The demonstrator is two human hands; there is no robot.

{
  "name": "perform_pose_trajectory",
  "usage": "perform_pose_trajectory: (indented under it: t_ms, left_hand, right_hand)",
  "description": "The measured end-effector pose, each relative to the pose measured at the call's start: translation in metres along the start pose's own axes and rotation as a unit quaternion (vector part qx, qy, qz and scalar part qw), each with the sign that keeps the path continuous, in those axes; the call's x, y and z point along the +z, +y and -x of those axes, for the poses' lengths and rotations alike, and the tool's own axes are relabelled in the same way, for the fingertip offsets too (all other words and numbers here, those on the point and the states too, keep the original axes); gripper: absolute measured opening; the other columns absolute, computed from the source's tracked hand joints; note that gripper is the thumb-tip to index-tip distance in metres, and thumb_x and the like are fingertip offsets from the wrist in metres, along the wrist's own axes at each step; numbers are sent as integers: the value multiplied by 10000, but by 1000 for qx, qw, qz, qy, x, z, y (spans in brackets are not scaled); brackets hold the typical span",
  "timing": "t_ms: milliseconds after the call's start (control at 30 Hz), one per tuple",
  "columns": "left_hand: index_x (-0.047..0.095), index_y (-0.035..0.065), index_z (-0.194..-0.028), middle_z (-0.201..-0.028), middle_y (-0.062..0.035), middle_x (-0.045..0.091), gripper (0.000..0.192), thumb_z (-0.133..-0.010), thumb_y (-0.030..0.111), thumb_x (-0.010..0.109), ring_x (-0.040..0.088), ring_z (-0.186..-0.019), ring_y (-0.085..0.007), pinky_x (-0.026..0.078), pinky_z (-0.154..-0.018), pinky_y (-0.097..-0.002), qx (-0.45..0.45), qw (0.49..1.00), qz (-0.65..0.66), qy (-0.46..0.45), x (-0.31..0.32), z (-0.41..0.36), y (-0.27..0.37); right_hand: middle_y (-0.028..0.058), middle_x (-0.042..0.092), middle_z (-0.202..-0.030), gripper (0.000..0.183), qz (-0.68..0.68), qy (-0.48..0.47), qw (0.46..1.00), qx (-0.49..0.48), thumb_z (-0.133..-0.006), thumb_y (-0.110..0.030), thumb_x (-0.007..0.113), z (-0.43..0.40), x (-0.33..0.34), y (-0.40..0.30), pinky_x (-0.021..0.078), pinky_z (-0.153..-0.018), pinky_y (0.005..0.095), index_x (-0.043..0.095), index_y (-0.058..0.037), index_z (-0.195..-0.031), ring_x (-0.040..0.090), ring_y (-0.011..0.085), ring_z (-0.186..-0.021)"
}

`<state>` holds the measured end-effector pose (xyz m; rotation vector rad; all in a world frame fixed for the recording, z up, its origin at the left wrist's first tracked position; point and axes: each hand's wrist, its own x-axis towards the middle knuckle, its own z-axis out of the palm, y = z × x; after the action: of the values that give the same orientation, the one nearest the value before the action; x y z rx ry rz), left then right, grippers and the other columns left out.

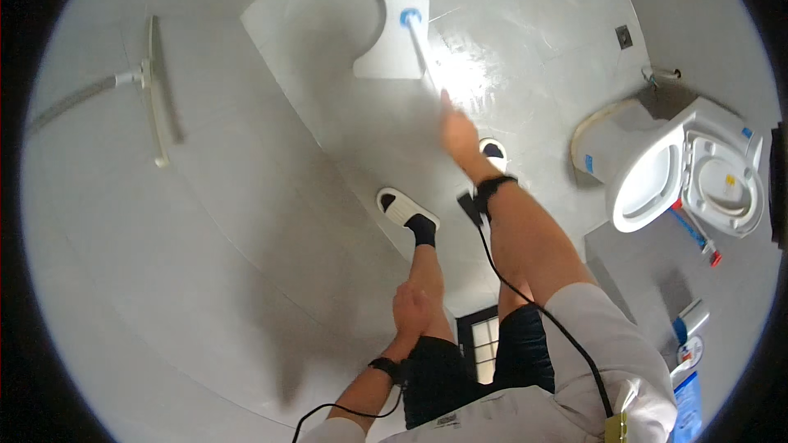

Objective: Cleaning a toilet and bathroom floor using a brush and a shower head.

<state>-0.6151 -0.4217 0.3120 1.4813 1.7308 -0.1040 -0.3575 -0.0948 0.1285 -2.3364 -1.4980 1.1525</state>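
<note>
My right hand (pixel 460 134) is closed around the white handle (pixel 423 52) of a slim tool with a blue end. That blue end (pixel 410 16) meets the top of a white toilet footstool (pixel 394 43), which has a curved cut-out on one side. The stool stands on the grey floor in front of me; the tool's head is too small to name. My left hand (pixel 412 309) rests against my left leg near the knee, holding no visible object. Its finger spread is unclear. Each wrist wears a black strap with a cable.
At right stands a white toilet (pixel 643 184) with lid raised, beside a water valve (pixel 662 74). A red-and-blue tool (pixel 692 234) is behind it. A T-shaped squeegee-like tool (pixel 148 92) is at left. A floor drain (pixel 623 37) and blue package (pixel 686 406) also show.
</note>
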Motion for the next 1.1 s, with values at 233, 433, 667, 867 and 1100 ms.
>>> perform_pose_trajectory:
  t_ms: [233,433,667,867,1100]
  left_hand:
    - [584,-7,-1196,-1179,-226,614,346,-937,221,590,580,-1099,-429,450,-961,-503,-38,997,-45,-40,-31,-24,28]
    - [575,15,-1231,-1164,-198,623,355,-930,200,611,599,-1089,-373,457,-953,-482,25,991,-116,-58,-32,-47,31]
    - [569,17,-1241,-1210,-187,603,365,-929,198,619,583,-1121,-377,462,-950,-482,48,979,-168,-106,-20,-73,56]
    - [559,8,-1260,-1187,-183,602,390,-916,181,623,584,-1107,-380,456,-945,-475,48,967,-224,-112,-44,-113,125]
    - [563,-3,-1234,-1151,-199,604,378,-904,172,619,588,-1086,-384,453,-947,-479,77,976,-181,-99,-59,-146,213]
  right_hand:
    - [305,658,-908,667,-86,-79,991,65,-1003,-178,486,88,36,-5,526,-744,594,209,-204,-1609,660,478,-808]
    - [287,694,-917,618,-204,66,977,18,-1006,-187,452,-91,-16,-17,545,-789,553,262,-113,-1589,681,456,-874]
    - [293,701,-972,615,-238,-3,968,85,-990,-246,469,-55,-25,23,539,-842,557,315,-129,-1574,676,478,-928]
    - [296,691,-1007,603,-384,-184,891,159,-985,-242,482,66,-51,24,522,-883,552,344,-156,-1566,667,473,-963]
    - [275,681,-1072,498,-452,-35,887,84,-1006,-259,467,-36,-82,24,537,-800,499,468,-189,-1499,676,438,-940]
